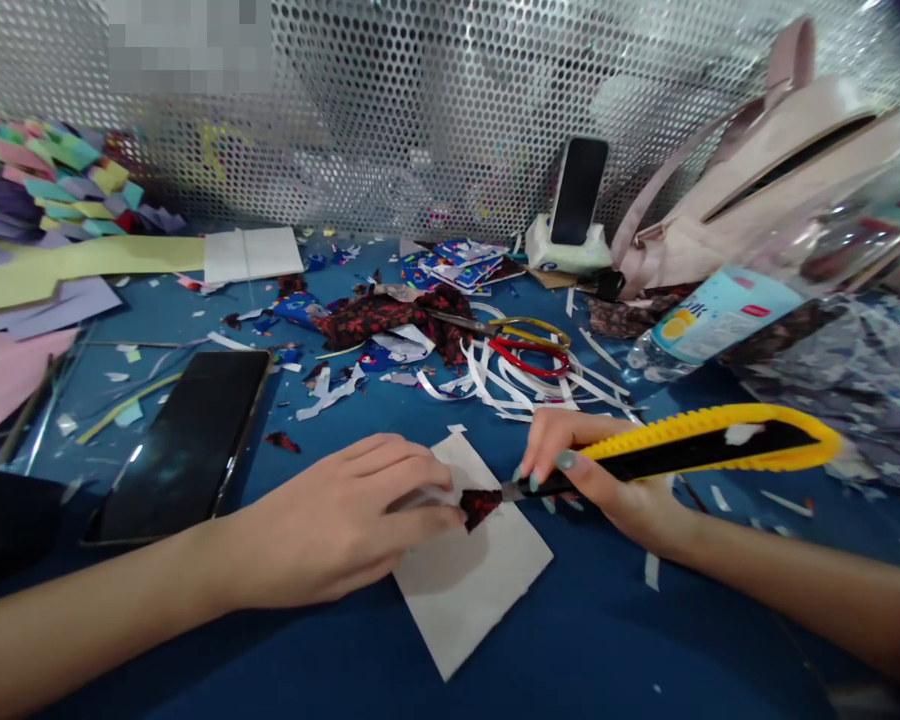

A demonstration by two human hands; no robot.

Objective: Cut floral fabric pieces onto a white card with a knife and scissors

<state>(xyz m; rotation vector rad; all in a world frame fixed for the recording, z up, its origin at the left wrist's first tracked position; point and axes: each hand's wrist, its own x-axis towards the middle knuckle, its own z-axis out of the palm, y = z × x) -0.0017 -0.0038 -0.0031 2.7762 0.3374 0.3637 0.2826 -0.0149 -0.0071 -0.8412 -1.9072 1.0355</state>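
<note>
My right hand [607, 480] is closed around a yellow and black box cutter [709, 448], its blade pointing left. The blade tip meets the right edge of a small dark red patterned scrap [481, 507]. My left hand [367, 510] has its fingertips together at the scrap's left edge, with something greyish partly hidden under the fingers. Both hands are over a white square card [487, 580], which lies turned like a diamond on the blue table [330, 660].
Behind my hands lie red and yellow scissors [532, 355], white paper strips [487, 385] and dark red patterned pieces [375, 318]. A black phone [187, 440] is at left; another phone [579, 190] leans upright. A bottle [720, 320] and pink backpack [780, 170] stand right.
</note>
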